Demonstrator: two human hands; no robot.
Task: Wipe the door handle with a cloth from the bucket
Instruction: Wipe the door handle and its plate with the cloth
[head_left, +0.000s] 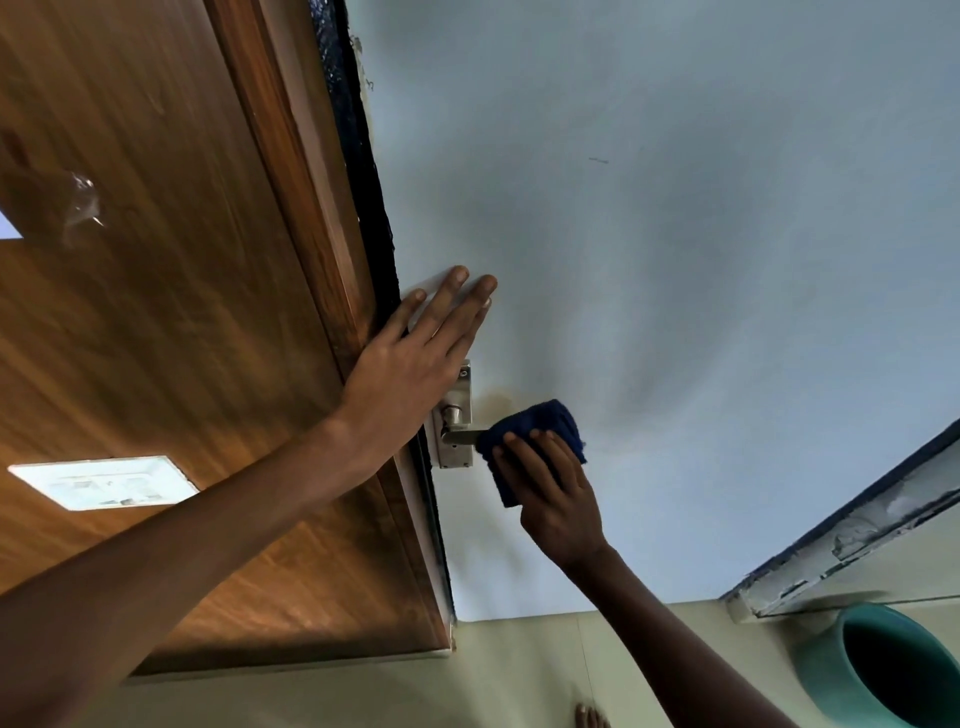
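Wiping the lever, other hand bracing the door

The right hand (556, 499) has a folded blue cloth (535, 441) pressed over the free end of the handle (460, 435), fingers curled over the top of it, so the wipe looks well underway, probably working along the lever toward the plate (464, 387). The left hand (415, 364) is flat and wide open, holding nothing, fingers spread from about 11 o'clock of the handle across the door (675, 260) edge. Best guess is it's there to keep the door from swinging while the cloth pushes on the lever. The bucket (878, 675) sits way off at 4 o'clock on the floor, teal, mouth facing the camera; inside is dark and can't tell if there's water or more cloths in it.
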